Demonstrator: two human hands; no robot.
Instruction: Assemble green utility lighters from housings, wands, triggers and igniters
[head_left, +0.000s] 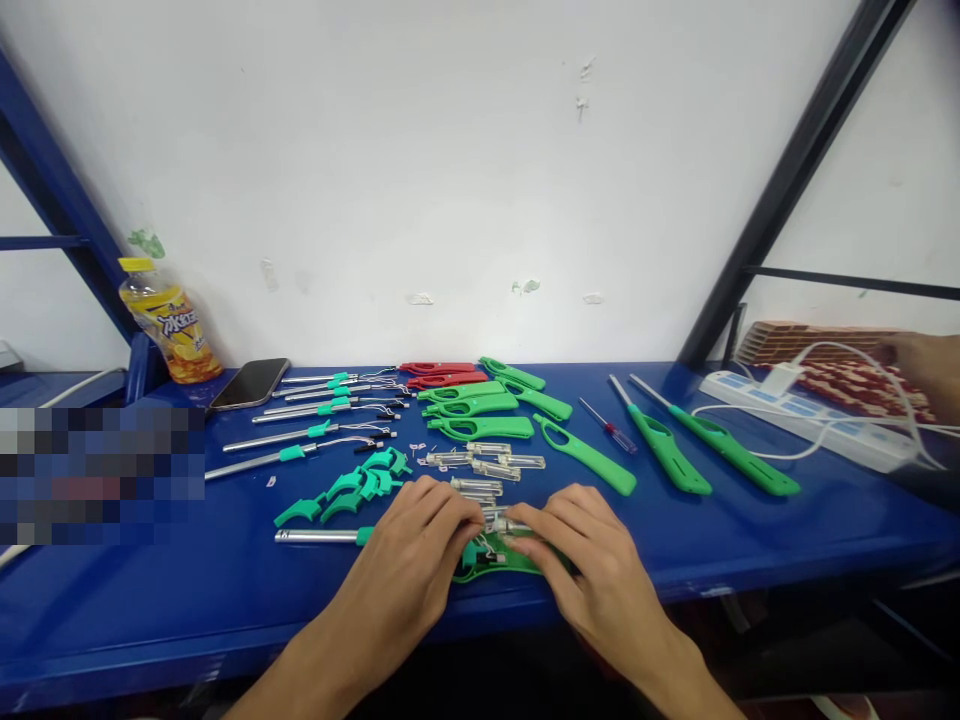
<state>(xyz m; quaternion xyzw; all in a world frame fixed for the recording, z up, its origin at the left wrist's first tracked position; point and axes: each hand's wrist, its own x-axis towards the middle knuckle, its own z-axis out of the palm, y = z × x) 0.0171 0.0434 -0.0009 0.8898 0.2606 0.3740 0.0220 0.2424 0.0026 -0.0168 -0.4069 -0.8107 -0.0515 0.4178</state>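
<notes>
Near the front edge of the blue table, a green lighter shell (517,562) lies under both hands, with white wires and a teal part (470,556) in it. My right hand (592,550) is closed, thumb and fingers round a clear fuel tank (510,523) over the shell. My left hand (412,555) is pinched at the tank's left end; its fingertips hide what they hold. A metal tube (315,537) with a teal collar sticks out left of my left hand. Several clear tanks (495,468) and teal triggers (345,495) lie just behind the hands.
Metal tubes with wires (277,461) lie at left. Red shells (439,368), green shells (480,428) and a screwdriver (621,438) are behind. Two lighters (731,450), a power strip (825,425) and another person's hand (926,365) are right; a phone (251,384) and bottle (176,330) left.
</notes>
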